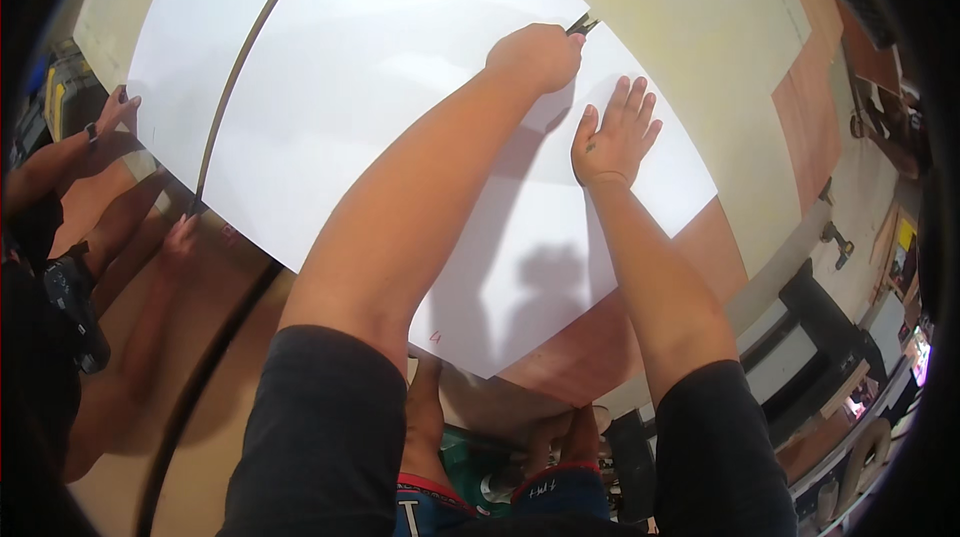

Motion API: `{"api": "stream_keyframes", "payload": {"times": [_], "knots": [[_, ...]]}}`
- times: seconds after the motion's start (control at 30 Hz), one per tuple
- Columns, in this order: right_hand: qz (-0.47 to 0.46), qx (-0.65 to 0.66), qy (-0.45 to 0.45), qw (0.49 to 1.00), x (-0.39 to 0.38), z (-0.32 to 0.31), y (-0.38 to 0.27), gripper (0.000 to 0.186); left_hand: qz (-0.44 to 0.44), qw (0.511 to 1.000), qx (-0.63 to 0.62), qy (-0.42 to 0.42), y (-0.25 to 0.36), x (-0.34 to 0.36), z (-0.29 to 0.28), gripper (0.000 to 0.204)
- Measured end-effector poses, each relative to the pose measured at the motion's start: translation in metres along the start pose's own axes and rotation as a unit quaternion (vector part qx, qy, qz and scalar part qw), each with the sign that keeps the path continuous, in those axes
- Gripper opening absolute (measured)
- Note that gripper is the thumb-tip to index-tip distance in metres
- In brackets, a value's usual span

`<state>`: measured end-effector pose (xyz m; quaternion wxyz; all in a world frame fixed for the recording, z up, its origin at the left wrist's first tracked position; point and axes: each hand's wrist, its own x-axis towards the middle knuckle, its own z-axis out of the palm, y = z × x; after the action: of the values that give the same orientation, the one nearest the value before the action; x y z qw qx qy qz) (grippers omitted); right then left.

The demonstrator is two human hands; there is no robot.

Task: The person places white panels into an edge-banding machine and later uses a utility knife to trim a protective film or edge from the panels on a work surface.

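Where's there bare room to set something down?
On the white sheet, between the dark strip and your left arm; also the cream surface beyond its right edge. It's crowded around your left hand, its tool and your right hand.

The left hand (pixel 535 55) is gripping a small dark tool (pixel 583 27) at the edge of a white sheet (pixel 340 87), and the right hand (pixel 614 144) is lying palm-down on the sheet. A co-worker's hand (pixel 120 111) is touching its left edge; a dark strip (pixel 236 67) is crossing it.
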<state>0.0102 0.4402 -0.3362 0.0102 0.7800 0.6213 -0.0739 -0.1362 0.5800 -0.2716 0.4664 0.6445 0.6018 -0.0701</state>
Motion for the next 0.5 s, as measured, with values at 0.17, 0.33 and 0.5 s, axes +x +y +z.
{"api": "stream_keyframes", "payload": {"times": [0.17, 0.33, 0.5], "knots": [[-0.003, 0.006, 0.007, 1.0, 0.0, 0.002, -0.002, 0.07, 0.011, 1.0, 0.014, 0.008, -0.003, 0.005, 0.004, 0.058], [-0.01, -0.004, 0.024, 1.0, 0.002, 0.004, 0.001, 0.069, -0.034, 0.997, 0.047, -0.059, 0.02, 0.004, -0.018, 0.048], [-0.012, -0.005, 0.021, 1.0, 0.001, 0.006, 0.001, 0.069, -0.043, 0.996, 0.047, -0.06, -0.002, -0.029, -0.014, 0.044]]}}
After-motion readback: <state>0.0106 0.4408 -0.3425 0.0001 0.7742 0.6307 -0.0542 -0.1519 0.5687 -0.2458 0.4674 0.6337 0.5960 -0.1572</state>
